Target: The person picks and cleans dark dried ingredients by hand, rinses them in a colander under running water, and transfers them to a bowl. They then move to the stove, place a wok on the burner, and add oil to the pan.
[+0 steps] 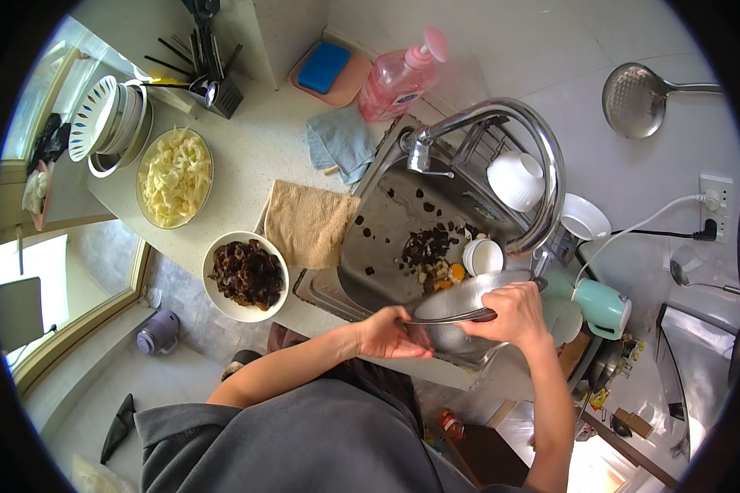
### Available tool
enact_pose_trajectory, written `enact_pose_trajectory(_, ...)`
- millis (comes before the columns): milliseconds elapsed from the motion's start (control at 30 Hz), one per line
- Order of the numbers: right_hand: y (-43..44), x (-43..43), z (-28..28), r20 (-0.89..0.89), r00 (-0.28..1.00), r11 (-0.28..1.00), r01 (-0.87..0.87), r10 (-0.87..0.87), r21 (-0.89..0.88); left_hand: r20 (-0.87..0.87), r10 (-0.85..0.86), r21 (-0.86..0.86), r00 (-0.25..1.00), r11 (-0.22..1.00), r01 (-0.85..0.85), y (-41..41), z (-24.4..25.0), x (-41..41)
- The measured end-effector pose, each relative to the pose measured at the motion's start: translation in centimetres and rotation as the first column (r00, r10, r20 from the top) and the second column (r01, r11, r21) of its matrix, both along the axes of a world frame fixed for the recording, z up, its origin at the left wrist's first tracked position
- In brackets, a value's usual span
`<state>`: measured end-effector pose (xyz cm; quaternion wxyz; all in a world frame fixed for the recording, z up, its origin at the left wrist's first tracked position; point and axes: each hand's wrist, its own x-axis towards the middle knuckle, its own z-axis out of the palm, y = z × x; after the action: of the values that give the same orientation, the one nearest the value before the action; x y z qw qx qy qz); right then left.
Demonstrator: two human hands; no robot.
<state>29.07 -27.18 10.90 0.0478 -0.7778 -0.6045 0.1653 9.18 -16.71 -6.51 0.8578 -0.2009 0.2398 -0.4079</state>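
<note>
A stainless steel bowl [450, 336] is tilted over the near right part of the steel sink [376, 228]. My left hand [394, 334] grips its left rim, and my right hand [513, 313] holds its right side. What the bowl contains is hidden. Scattered dark food scraps [428, 246] lie on the sink's bottom, with orange and pale bits near a white cup [483, 256]. Left of the sink stands a white bowl [245, 277] filled with dark, wet pieces that look like wood ear fungus. Beside it a tan cloth [311, 225] hangs over the sink's edge.
A chrome faucet [552, 166] arches over the sink. A plate of cauliflower florets [176, 179], a blue cloth [341, 142] and a pink soap pump bottle [398, 80] stand or lie on the counter. White bowls [515, 180] sit in a rack behind; a mint-green kettle [601, 308] is at the right.
</note>
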Motion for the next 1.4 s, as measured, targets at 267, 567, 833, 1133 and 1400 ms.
enact_pose_trajectory(267, 1.1, -0.4, -1.1, 0.031, 0.994, 0.983, 0.095, -0.101, 0.154, 0.199, -0.448, 0.675, 0.872, -0.582, -0.453, 1.8, 4.1, -1.6)
enact_pose_trajectory(567, 2.2, -1.2, -2.4, -0.002, 0.999, 0.998, 0.054, -0.054, 0.046, 0.626, -0.519, 0.403, 0.583, -0.424, -0.811, 3.6, 4.3, 3.1)
enact_pose_trajectory(833, 9.2, -4.1, -2.2, -0.091, 0.992, 0.991, 0.077, -0.087, -0.112, 0.733, -0.103, 0.671, 0.672, -0.052, -0.739, -1.1, -1.7, 3.3)
enact_pose_trajectory(1133, 23.0, -13.8, -20.2, -0.093, 0.987, 0.979, 0.117, -0.134, -0.166, 0.389, 0.464, 0.8, 0.796, 0.259, -0.542, -2.8, -2.9, 5.6)
enact_pose_trajectory(1400, 8.9, -10.7, -2.9, -0.018, 0.883, 0.766, 0.416, -0.469, 0.49, 0.498, 0.466, 0.762, 0.731, 0.167, -0.626, -2.4, -0.7, 5.3)
